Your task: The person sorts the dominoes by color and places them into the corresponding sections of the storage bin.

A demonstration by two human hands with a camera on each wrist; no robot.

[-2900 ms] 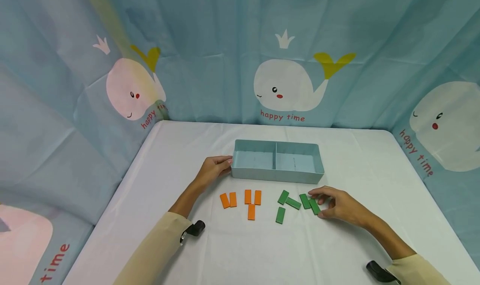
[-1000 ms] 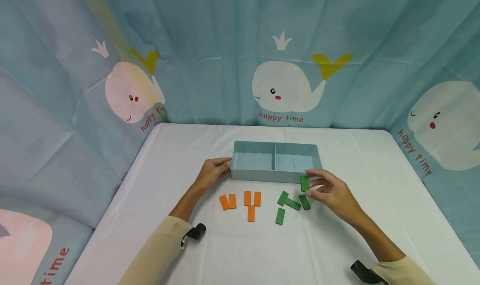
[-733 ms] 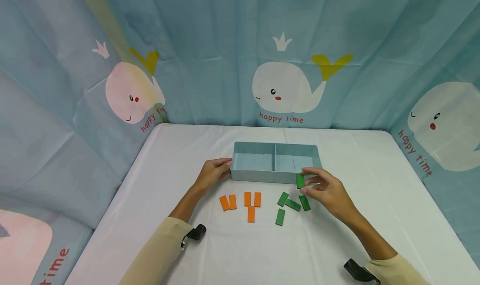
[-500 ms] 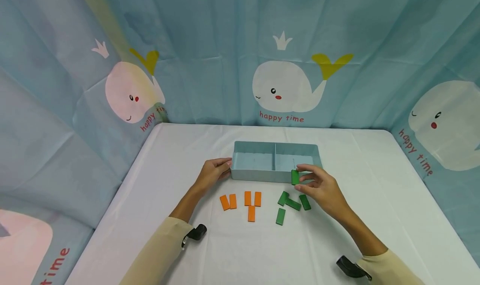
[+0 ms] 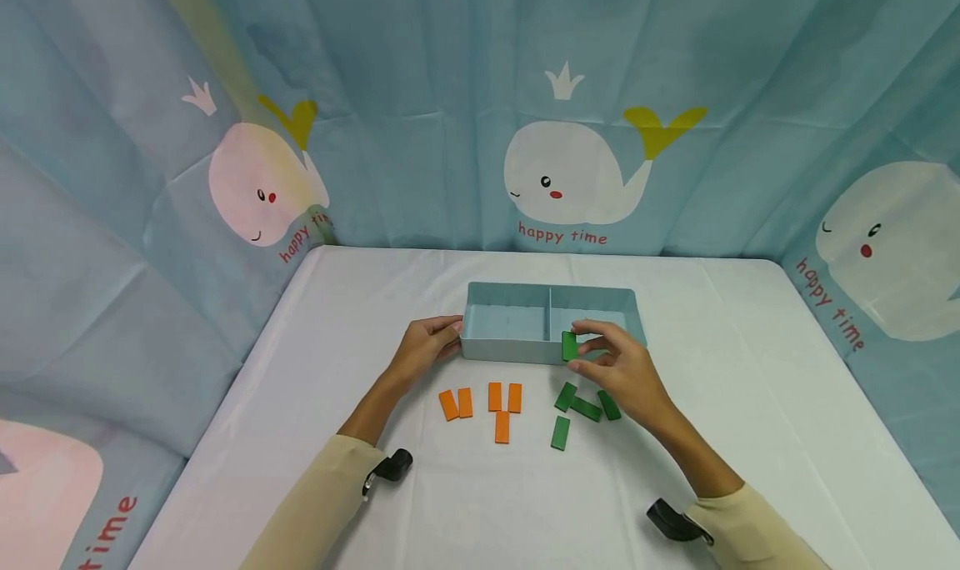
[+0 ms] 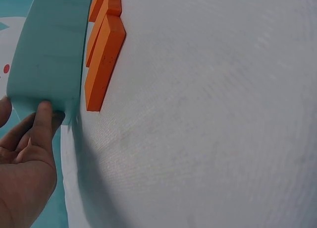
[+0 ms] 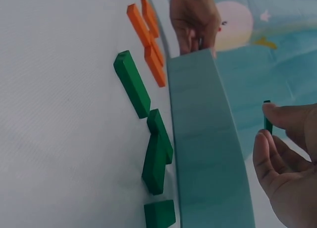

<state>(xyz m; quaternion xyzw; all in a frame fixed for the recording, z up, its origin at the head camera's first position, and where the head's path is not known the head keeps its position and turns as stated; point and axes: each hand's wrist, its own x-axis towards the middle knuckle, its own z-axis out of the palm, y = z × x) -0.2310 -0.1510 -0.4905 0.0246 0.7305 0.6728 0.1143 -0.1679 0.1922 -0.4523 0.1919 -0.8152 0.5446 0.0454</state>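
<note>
My right hand (image 5: 615, 366) pinches a green rectangular block (image 5: 569, 346) between thumb and fingertips, raised at the front wall of the divided blue-grey box (image 5: 517, 351). The right wrist view shows that block (image 7: 268, 120) edge-on, above the box's rim. My left hand (image 5: 423, 349) touches the box's left end with extended fingers; in the left wrist view its fingertips (image 6: 45, 108) rest against the end wall. In front of the box lie several green blocks (image 5: 560, 433) and several orange blocks (image 5: 502, 427). Both compartments show no blocks, though my right hand hides part of the right one.
A white cloth (image 5: 450, 503) covers the table. Behind it and along both sides hangs a blue curtain (image 5: 420, 178) with whale prints. Black wrist cameras (image 5: 678, 520) are strapped over the beige sleeves.
My right hand has picked up the rightmost green block from the table, lifted it and carried it leftward along the box's front. My left hand stays at the box's left end.
</note>
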